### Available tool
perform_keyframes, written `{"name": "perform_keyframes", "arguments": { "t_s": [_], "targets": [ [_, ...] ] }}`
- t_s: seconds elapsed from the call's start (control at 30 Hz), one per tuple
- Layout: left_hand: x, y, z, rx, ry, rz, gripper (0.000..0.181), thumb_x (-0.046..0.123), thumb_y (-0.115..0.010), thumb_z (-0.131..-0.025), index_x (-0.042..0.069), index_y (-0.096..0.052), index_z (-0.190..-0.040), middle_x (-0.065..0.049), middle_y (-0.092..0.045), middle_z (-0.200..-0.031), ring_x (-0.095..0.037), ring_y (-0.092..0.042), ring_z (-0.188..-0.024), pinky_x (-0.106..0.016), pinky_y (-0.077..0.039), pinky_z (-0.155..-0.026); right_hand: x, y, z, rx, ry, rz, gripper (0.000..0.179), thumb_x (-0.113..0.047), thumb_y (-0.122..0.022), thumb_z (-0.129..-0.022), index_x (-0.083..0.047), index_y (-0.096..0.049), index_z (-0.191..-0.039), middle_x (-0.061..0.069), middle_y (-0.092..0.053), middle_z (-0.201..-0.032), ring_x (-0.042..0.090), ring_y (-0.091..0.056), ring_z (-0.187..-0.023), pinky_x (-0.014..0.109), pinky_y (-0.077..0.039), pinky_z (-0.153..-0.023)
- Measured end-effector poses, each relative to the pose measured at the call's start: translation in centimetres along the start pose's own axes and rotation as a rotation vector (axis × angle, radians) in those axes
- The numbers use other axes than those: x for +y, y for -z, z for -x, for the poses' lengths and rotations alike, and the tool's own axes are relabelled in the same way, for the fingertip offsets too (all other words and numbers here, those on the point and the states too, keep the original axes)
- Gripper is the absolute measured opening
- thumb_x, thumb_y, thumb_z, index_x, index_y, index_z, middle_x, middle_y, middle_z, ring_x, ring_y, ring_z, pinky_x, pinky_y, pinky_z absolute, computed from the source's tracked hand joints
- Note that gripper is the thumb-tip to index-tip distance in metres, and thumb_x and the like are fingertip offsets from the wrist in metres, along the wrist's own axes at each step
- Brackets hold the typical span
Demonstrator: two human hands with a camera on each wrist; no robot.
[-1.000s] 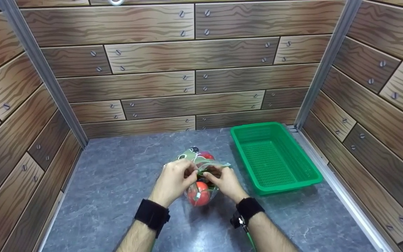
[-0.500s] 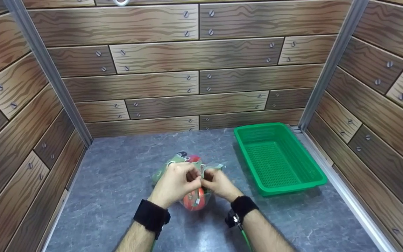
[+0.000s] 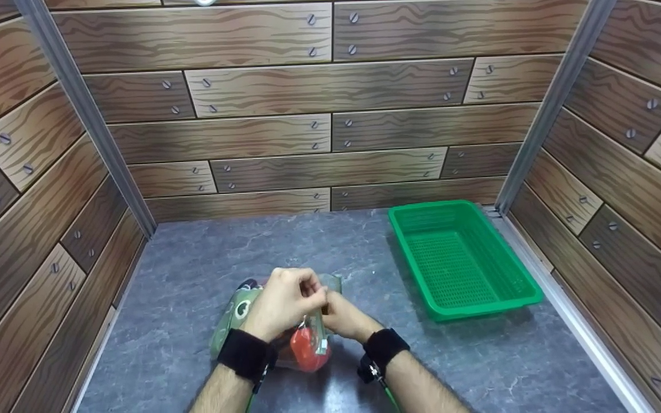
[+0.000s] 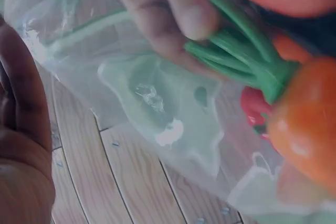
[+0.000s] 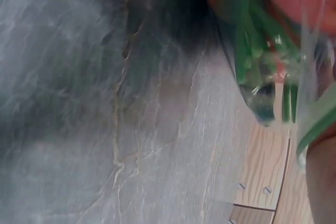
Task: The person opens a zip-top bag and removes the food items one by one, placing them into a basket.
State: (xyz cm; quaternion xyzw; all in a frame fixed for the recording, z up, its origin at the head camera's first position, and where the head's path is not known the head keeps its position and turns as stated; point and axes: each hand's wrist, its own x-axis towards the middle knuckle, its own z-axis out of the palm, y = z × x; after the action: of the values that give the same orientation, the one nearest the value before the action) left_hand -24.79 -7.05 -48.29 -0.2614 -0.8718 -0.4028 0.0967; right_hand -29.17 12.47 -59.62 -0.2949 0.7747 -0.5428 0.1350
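A clear plastic bag (image 3: 233, 318) with a green print lies on the table under my hands. Inside it are a red tomato-like piece (image 3: 307, 351) and, in the left wrist view, an orange carrot-like piece (image 4: 307, 127) with green stalks (image 4: 247, 59). My left hand (image 3: 286, 304) pinches the bag's top edge between thumb and fingers. Against the same edge, my right hand (image 3: 346, 318) grips the bag from the right, its fingertips partly hidden. A pale green strip (image 3: 318, 330) runs down the bag's edge below the left fingertips. Other contents are partly covered.
A green plastic basket (image 3: 416, 287) with a perforated bottom stands to the right on the grey marbled table (image 3: 193, 246). Wood-patterned walls (image 3: 273, 137) enclose the back and both sides. A black band with a cable sits on each wrist.
The bag has turned and shifted left and nearer to me. My right hand has moved left and lower along its edge. My left hand stays at the top edge.
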Motion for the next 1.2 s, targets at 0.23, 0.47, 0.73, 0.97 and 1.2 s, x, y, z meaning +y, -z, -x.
{"name": "perform_keyframes", "arguments": {
  "t_s": [0.23, 0.47, 0.73, 0.97, 1.2],
  "targets": [
    [-1.1, -0.4, -0.3, 0.074, 0.035, -0.152, 0.020, 0.009, -0.085, -0.098, 0.016, -0.078, -0.080, 0.004, -0.077, -0.073, 0.000, -0.060, -0.064, -0.021, -0.055, -0.062, 0.1, 0.2, 0.5, -0.023, 0.024, 0.099, 0.022, -0.011, -0.086, -0.107, 0.000, -0.081, -0.125, 0.020, -0.088, -0.120, 0.003, -0.078, -0.103, 0.022, -0.064, -0.096],
    [-0.8, -0.5, -0.4, 0.077, 0.059, -0.257, 0.013, 0.007, -0.086, -0.096, 0.014, -0.082, -0.086, 0.001, -0.082, -0.078, -0.006, -0.069, -0.066, -0.026, -0.059, -0.061, 0.0, 1.3, 1.4, 0.029, 0.013, 0.132, 0.031, -0.009, -0.083, -0.107, -0.002, -0.081, -0.137, 0.018, -0.086, -0.135, 0.028, -0.084, -0.125, 0.031, -0.067, -0.110],
    [-0.4, -0.3, -1.3, 0.105, 0.071, -0.323, 0.010, 0.005, -0.085, -0.095, 0.010, -0.077, -0.092, 0.000, -0.077, -0.079, -0.012, -0.063, -0.066, -0.033, -0.058, -0.061, -0.1, 3.8, 2.7, 0.097, 0.014, 0.040, 0.031, -0.007, -0.081, -0.108, 0.000, -0.079, -0.139, 0.023, -0.082, -0.140, 0.025, -0.081, -0.127, 0.028, -0.067, -0.108],
    [-0.2, -0.2, -2.3, 0.134, 0.099, -0.308, 0.011, 0.002, -0.082, -0.093, 0.006, -0.083, -0.104, -0.007, -0.085, -0.089, -0.021, -0.076, -0.073, -0.042, -0.067, -0.068, -1.0, 5.7, 3.5, 0.121, -0.007, -0.073, 0.036, -0.002, -0.080, -0.109, 0.005, -0.074, -0.143, 0.029, -0.080, -0.138, 0.014, -0.081, -0.119, 0.032, -0.072, -0.102],
    [0.0, 0.0, -2.5, 0.232, 0.067, -0.368, 0.021, 0.004, -0.080, -0.099, 0.010, -0.091, -0.117, -0.006, -0.088, -0.106, -0.035, -0.087, -0.093, -0.053, -0.072, -0.079, -2.5, 8.3, 4.6, 0.195, 0.001, -0.049, 0.039, -0.004, -0.081, -0.109, 0.008, -0.072, -0.144, 0.030, -0.080, -0.138, 0.008, -0.081, -0.117, 0.026, -0.069, -0.104]
  ]
}}
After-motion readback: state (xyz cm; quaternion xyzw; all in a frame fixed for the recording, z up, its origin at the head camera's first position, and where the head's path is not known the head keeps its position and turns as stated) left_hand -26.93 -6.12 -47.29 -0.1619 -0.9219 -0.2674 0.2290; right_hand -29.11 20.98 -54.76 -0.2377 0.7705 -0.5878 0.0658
